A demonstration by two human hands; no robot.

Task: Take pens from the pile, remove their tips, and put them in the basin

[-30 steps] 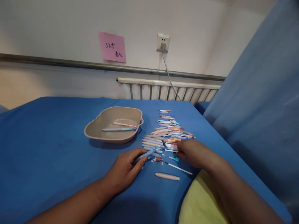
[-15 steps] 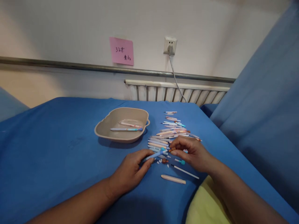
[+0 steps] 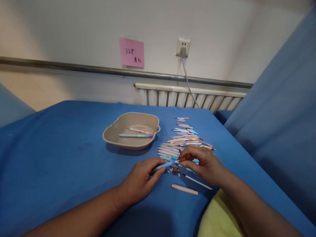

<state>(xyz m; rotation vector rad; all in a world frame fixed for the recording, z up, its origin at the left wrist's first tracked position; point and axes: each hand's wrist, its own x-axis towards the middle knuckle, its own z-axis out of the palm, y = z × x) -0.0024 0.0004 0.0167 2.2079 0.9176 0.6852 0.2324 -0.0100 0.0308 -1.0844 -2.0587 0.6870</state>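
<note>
My left hand (image 3: 139, 179) rests on the blue cloth and pinches a light blue pen barrel (image 3: 165, 164) that points right. My right hand (image 3: 203, 163) is closed in a pinch on a small orange-brown pen part (image 3: 182, 160) held right at the barrel's tip. Behind both hands lies a heap of several pastel pens and pen parts (image 3: 184, 140). A thin white refill (image 3: 197, 180) and a beige pen sleeve (image 3: 184, 189) lie in front of my right hand. A small brown cap (image 3: 175, 170) and white bits lie between my hands.
A beige tray (image 3: 111, 136) with two pens in it stands behind my left hand. The blue cloth (image 3: 56, 154) covers the table. A blue drape (image 3: 278, 108) rises at the right. On the wall are a radiator, a socket with a cable and a pink note.
My right hand drew back from the pen heap with a small orange-brown part and brought it to the tip of the barrel in my left hand. The view shifted slightly left.
</note>
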